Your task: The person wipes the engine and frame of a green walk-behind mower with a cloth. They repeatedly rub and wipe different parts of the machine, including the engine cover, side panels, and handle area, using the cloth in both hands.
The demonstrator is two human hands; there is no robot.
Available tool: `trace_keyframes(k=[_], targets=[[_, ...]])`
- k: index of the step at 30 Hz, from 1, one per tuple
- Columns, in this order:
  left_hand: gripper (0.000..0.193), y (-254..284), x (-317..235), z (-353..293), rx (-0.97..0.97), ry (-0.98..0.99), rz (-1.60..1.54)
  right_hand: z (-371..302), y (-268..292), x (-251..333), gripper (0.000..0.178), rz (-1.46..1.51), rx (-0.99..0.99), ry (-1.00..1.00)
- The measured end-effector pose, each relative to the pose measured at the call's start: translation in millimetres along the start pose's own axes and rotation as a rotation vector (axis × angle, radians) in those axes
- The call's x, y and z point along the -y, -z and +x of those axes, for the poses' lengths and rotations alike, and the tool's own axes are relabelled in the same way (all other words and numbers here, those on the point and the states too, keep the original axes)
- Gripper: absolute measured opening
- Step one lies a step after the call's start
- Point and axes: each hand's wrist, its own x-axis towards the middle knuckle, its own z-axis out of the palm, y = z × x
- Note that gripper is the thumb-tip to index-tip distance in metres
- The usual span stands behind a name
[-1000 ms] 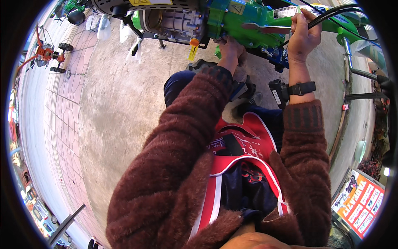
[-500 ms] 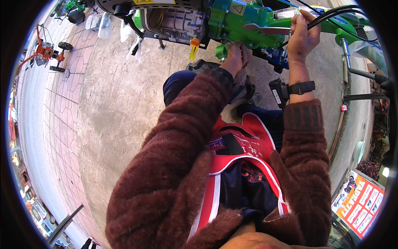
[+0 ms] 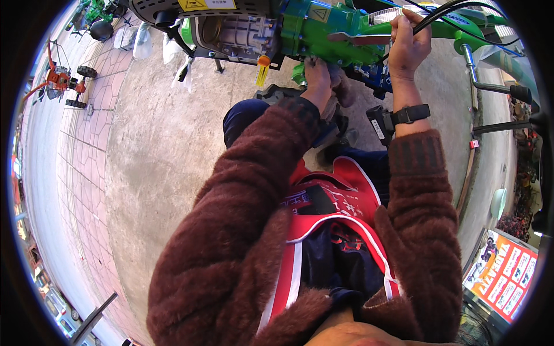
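Note:
In front of me stands a green machine with a grey metal engine on its left. My left hand is under its green housing, beside a small green fitting. The fingers are bent around a greyish-brown cloth, partly hidden by the hand. My right hand is raised at the machine's right side, its fingers curled around black cables. The tip of a flat reddish-brown lever reaches close to that hand. My fingers partly hide what they grip.
A yellow-and-orange tag hangs below the engine. Grey handles jut in at the right. A black device is strapped at my right wrist. Farther left, an orange wheeled machine stands on paving. An orange-and-white sign is lower right.
My left hand has shifted left toward the small green fitting, and more of the cloth shows beside it. The whole view has drifted slightly; my right hand keeps its hold.

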Motion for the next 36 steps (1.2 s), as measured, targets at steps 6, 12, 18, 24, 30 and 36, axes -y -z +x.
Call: trace_keyframes(k=[6, 12, 18, 24, 30, 36], targets=[[0.030, 15, -15, -18, 0.088, -0.589, 0.812, 1, 0, 0, 0.020, -0.011, -0.031, -0.023], [0.035, 19, -12, -16, 0.322, -0.577, 1.041, 0, 0, 0, 0.020, -0.035, -0.045, -0.012], [0.036, 10, -31, -13, 0.329, -0.528, 1.190, -2, -4, 1, 0.015, 0.008, -0.089, -0.092], [0.032, 11, -39, -25, 0.244, -0.652, 1.388, -1, -6, 0, 0.012, -0.051, -0.119, -0.127], [0.024, 19, -38, -31, 0.119, -0.662, 1.465, -2, -7, 3, 0.010, -0.029, -0.119, -0.127], [0.023, 28, -54, -30, 0.028, -0.661, 1.448, -1, -8, 4, 0.009, -0.043, -0.130, -0.106]])
